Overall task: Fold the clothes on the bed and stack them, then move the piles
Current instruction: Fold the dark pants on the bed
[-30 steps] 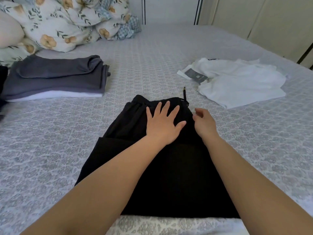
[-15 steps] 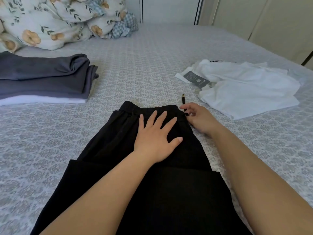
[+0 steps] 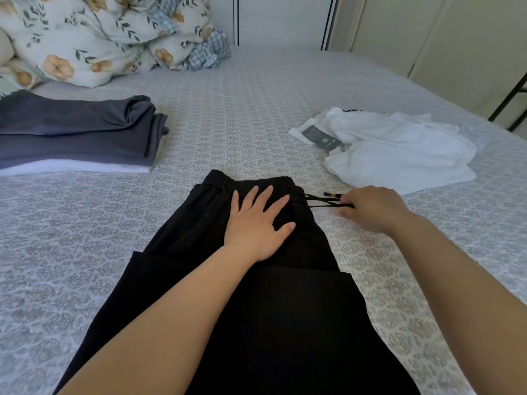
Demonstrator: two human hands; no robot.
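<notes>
Black trousers (image 3: pixel 285 303) lie lengthwise on the bed, waistband away from me. My left hand (image 3: pixel 256 223) rests flat on them just below the waistband, fingers spread. My right hand (image 3: pixel 373 208) is to the right of the waistband and pinches the black drawstring (image 3: pixel 322 201), which is stretched out sideways over the sheet. A crumpled white garment (image 3: pixel 399 155) with a dark tag lies at the right. At the left sits a folded pile (image 3: pixel 74 132) of grey clothes over a white one.
The bed (image 3: pixel 256 115) has a grey patterned sheet. Floral pillows and a bunched quilt (image 3: pixel 99 38) fill the far left corner. Cupboard doors (image 3: pixel 427 32) and a wall stand behind the bed; a dark metal frame (image 3: pixel 510 106) shows at the far right.
My right hand has taken the drawstring at the waistband and drawn it out to the right. My left hand has stayed flat on the trousers.
</notes>
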